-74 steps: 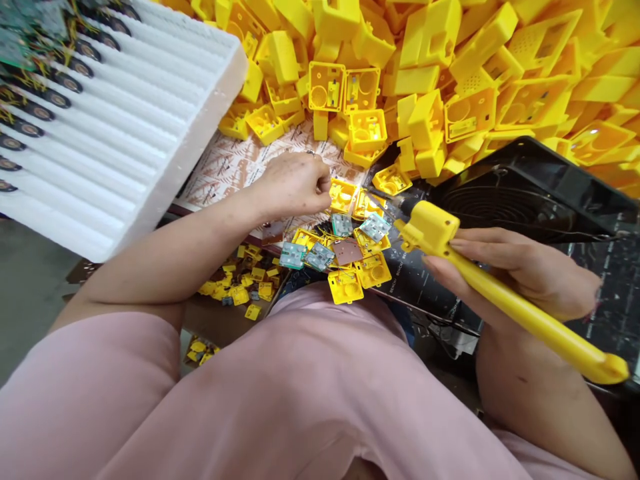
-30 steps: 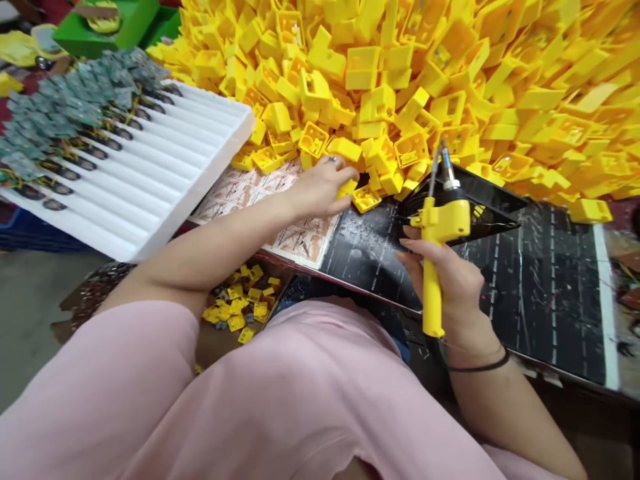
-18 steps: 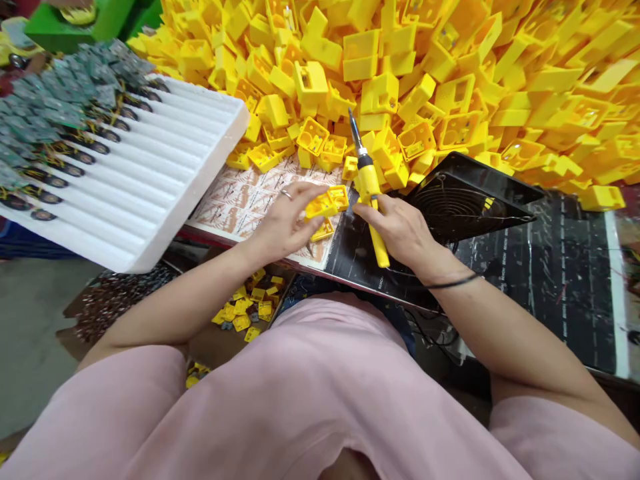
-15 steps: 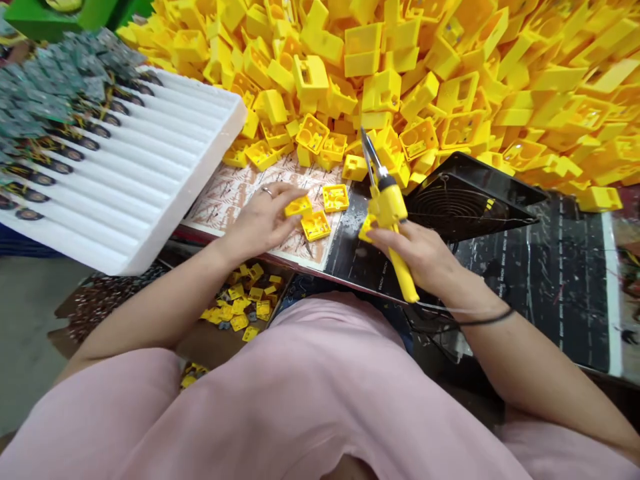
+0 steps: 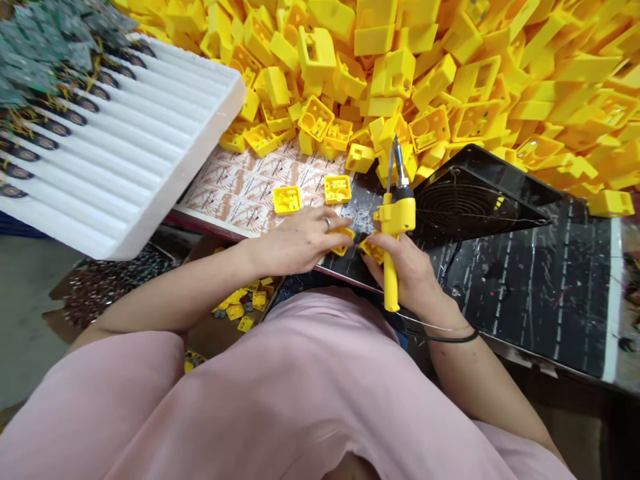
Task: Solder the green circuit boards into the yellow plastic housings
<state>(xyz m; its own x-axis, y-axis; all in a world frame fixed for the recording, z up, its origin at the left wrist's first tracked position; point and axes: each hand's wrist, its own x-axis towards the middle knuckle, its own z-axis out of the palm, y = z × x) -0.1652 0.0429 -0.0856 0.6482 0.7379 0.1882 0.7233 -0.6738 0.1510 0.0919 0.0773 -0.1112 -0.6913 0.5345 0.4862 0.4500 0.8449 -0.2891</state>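
Observation:
My right hand [image 5: 411, 268] is wrapped round a yellow soldering gun [image 5: 400, 217], its metal tip pointing up and away from me. The same hand also has a small yellow plastic case [image 5: 371, 249] at its fingertips. My left hand [image 5: 306, 241], with a ring on one finger, has its fingers closed over another small yellow case [image 5: 344, 240] at the bench's front edge, partly hidden by those fingers. Just beyond the left hand lie two open yellow cases, one on the left [image 5: 287, 200] and one on the right [image 5: 337, 190].
A big heap of yellow plastic housings [image 5: 390, 73] covers the back. A black fan [image 5: 463, 193] lies at the right on the dark bench top [image 5: 530, 287]. On the left is a white foam tray [image 5: 165, 133] with wired round parts and circuit boards. Below, a box holds yellow pieces [image 5: 235, 308].
My left hand has moved right and towards me, to a yellow case close to my right hand. The soldering gun now stands more upright in the view.

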